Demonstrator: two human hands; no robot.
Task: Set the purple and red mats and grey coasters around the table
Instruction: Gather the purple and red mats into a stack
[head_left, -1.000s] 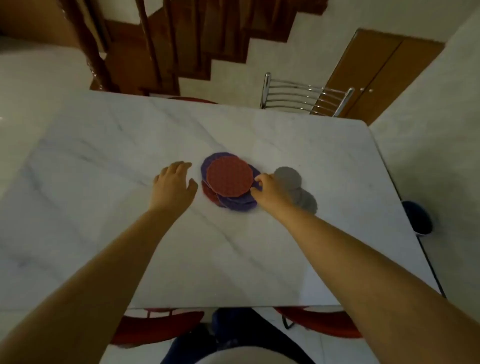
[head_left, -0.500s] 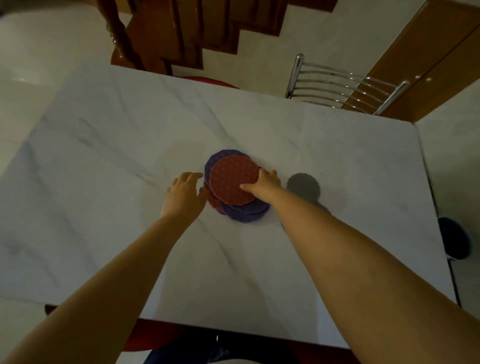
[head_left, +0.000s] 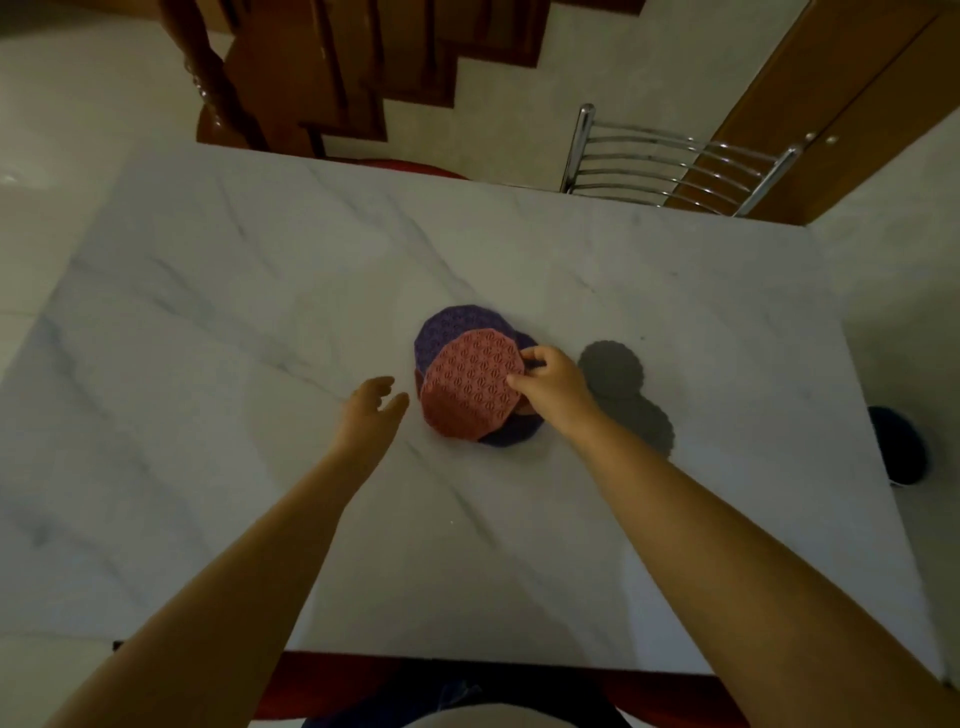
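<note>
1. The fingers (head_left: 537, 357) of the right hand (head_left: 555, 388) are curled over the right edge of the top red mat (head_left: 470, 388), with the thumb under that edge, so the mat is pinched between them.
2. The fingers (head_left: 382, 387) of the left hand (head_left: 370, 413) are spread loosely and hold nothing. They sit just left of the mats and do not touch them. I cannot tell whether the palm rests on the bench (head_left: 218, 322) or hangs over it.
3. The red mat lies on top of a loose stack in the middle of the frame. It looks brighter than the mats under it and may be tipped up at the held side, but I cannot be sure.
4. The purple mats (head_left: 449, 328) poke out from under it at the upper left and the lower right. A sliver of another red one shows at the left edge.
5. Two grey coasters (head_left: 612, 368) lie just right of the stack. They overlap each other, and the right forearm covers part of them.
6. Both forearms reach in from the bottom of the frame across the pale marble bench.
7. A chair (head_left: 675, 169) with metal bars stands behind the far edge at upper right, next to a wooden door (head_left: 841, 98).
8. A wooden staircase (head_left: 332, 73) fills the upper left.
9. A dark object (head_left: 900, 447) sits on the floor at the right edge.
</note>
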